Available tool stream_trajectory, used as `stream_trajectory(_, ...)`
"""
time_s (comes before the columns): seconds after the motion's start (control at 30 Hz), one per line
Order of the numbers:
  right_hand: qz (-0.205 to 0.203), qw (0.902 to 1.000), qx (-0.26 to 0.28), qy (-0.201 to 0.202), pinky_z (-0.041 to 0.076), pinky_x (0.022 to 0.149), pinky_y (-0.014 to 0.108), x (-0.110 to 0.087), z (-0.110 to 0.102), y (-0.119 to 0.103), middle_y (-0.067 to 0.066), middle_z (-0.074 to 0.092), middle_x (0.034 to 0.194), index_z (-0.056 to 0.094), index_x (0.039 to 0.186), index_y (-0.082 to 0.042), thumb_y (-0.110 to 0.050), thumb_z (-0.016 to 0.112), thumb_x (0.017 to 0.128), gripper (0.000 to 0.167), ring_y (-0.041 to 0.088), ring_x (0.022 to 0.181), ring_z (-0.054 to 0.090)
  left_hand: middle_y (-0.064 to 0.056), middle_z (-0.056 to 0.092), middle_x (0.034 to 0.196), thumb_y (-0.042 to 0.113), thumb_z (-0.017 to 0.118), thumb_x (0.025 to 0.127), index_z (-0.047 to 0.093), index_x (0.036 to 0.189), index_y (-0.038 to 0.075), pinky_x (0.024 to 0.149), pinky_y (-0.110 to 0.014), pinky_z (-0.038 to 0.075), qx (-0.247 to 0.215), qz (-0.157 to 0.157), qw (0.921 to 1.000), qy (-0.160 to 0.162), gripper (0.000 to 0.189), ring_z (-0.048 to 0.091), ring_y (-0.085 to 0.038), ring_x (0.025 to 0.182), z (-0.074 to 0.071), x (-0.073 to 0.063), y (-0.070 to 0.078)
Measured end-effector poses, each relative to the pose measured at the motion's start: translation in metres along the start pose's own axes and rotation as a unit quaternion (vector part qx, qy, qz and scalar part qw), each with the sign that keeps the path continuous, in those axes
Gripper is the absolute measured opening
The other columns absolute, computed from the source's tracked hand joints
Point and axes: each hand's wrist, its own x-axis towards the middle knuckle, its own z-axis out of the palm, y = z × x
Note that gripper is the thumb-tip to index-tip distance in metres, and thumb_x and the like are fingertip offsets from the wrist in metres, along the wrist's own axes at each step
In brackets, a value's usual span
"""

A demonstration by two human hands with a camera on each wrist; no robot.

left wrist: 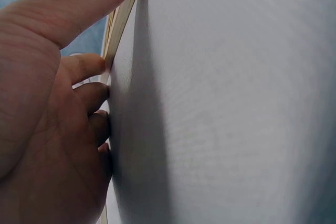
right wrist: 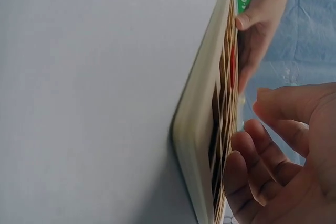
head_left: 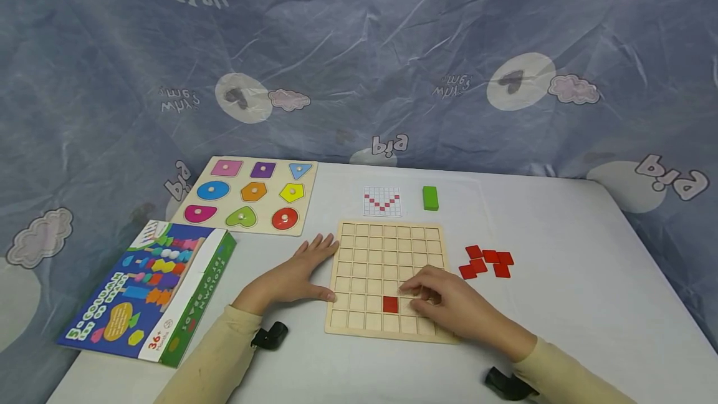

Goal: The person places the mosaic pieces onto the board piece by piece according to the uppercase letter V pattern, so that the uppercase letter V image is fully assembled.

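Observation:
A wooden grid board [head_left: 359,248] lies on the table, with one red square tile [head_left: 390,304] in a cell low in its middle. My left hand [head_left: 300,273] is spread at the board's left edge, touching it with thumb and fingertips; the left wrist view shows the thumb [left wrist: 79,9] against the board's side. Over the lower right cells hovers my right hand [head_left: 445,301], fingers loosely bent beside the tile. In the right wrist view a gap shows between its thumb [right wrist: 289,100] and fingers, and no tile is visible there. Several loose red tiles [head_left: 490,257] lie right of the board.
Behind the board are a small pattern card [head_left: 382,191] with a red V of squares and a green block [head_left: 430,198]. At left lie a shape puzzle board [head_left: 263,204] with knobbed pieces and a blue and green box [head_left: 193,292]. A patterned blue cloth [head_left: 359,48] hangs behind.

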Motion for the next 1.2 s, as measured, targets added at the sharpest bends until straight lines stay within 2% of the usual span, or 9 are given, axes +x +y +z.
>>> stream_trajectory(0.33,0.022,0.9996,-0.018,0.006,0.054,0.073,0.023,-0.01,-0.017,0.009,-0.011,0.063,0.099,0.073,0.117,-0.022,-0.013,0.077,0.091,0.028,0.003,0.084,0.057,-0.005,0.014,0.17,0.044,0.089,0.075,0.028,0.162,0.015,0.127,-0.044,0.002,-0.001,0.0,1.0,-0.002,0.11,0.002,-0.024,0.157,-0.001,-0.001,0.002)
stream_trajectory(0.63,0.033,0.9976,-0.044,0.042,0.051,0.071,0.022,-0.02,-0.03,0.025,-0.016,0.064,0.097,0.073,0.115,-0.025,-0.014,0.08,0.089,0.029,0.001,0.081,0.055,-0.005,0.013,0.17,0.044,0.089,0.075,0.028,0.162,0.015,0.127,-0.044,0.002,0.003,0.001,1.0,-0.002,0.11,0.002,-0.024,0.157,0.0,0.0,0.001)
stream_trajectory(0.8,0.035,0.9959,-0.062,0.057,0.052,0.072,0.023,-0.023,-0.038,0.035,-0.015,0.065,0.098,0.073,0.115,-0.022,-0.01,0.08,0.088,0.031,0.002,0.082,0.056,-0.004,0.013,0.17,0.045,0.089,0.075,0.028,0.162,0.016,0.127,-0.044,0.002,0.004,-0.001,1.0,-0.001,0.11,0.002,-0.024,0.157,0.0,0.0,0.001)
stream_trajectory(1.2,0.054,0.991,-0.099,0.072,0.049,0.067,0.023,-0.029,-0.057,0.059,-0.015,0.058,0.09,0.073,0.117,-0.02,-0.011,0.08,0.088,0.032,0.003,0.076,0.053,-0.006,0.013,0.17,0.045,0.088,0.076,0.028,0.162,0.014,0.127,-0.045,0.002,0.003,0.005,1.0,-0.002,0.11,0.003,-0.026,0.157,-0.001,-0.001,0.003)
